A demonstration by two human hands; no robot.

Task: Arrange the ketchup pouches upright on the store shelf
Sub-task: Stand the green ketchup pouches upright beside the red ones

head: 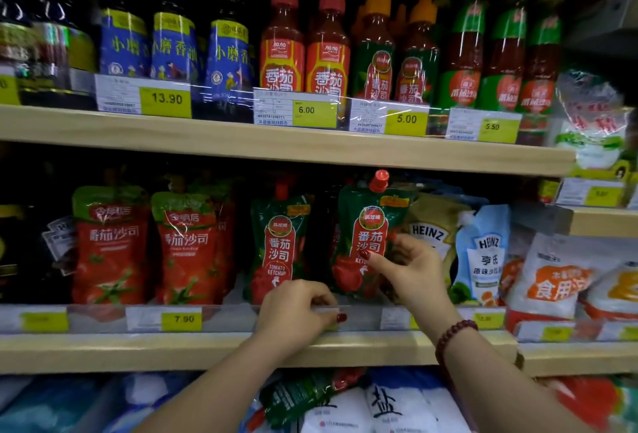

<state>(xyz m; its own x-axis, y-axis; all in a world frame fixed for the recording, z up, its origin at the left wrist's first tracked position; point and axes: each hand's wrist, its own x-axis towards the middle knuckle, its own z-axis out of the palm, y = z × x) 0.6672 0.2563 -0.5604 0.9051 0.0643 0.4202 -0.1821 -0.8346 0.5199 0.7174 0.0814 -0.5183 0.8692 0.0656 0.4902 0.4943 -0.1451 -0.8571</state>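
- The green-and-red soft plastic ketchup pouch with a red screw cap stands on the middle wooden shelf, leaning a little to the right, its cap close under the shelf above.
- The right hand grips its right edge, thumb on the front and fingers round the side, a dark red bead bracelet on that wrist.
- Just to its left, with a dark gap between, a second matching green-and-red pouch already stands upright.
- The left hand is curled, fingers together, on the clear plastic price rail in front of that second pouch; whether it pinches the rail or only rests on it I cannot tell.
- On the shelf below, a third green-and-red pouch lies flat across white salt bags.
- By my reckoning: one pouch set, one being steadied, one still to be lifted and stood, so roughly halfway.
- Further left I count two red pouches with green tops at the front, upright, with more dimly behind.
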